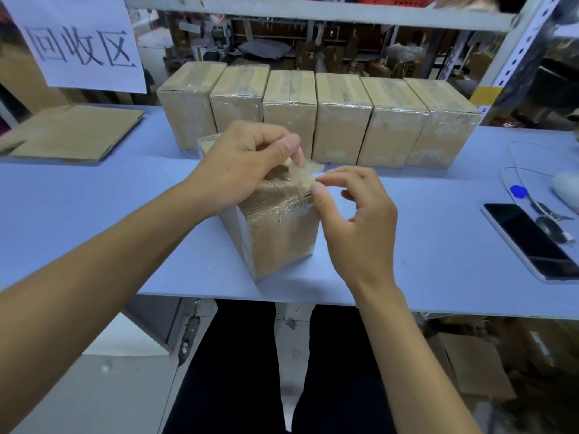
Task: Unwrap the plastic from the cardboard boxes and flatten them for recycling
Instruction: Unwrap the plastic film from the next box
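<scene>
While both hands pinch plastic wrap [305, 178], box [275, 233] beneath, upright.

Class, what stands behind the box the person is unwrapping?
Behind the box being unwrapped, a row of six plastic-wrapped boxes stands on the blue table. The left hand covers part of the middle boxes' lower fronts.

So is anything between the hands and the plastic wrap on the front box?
Nothing visible. The left hand and right hand both already pinch a loose flap of plastic wrap at the top of the front box.
</scene>
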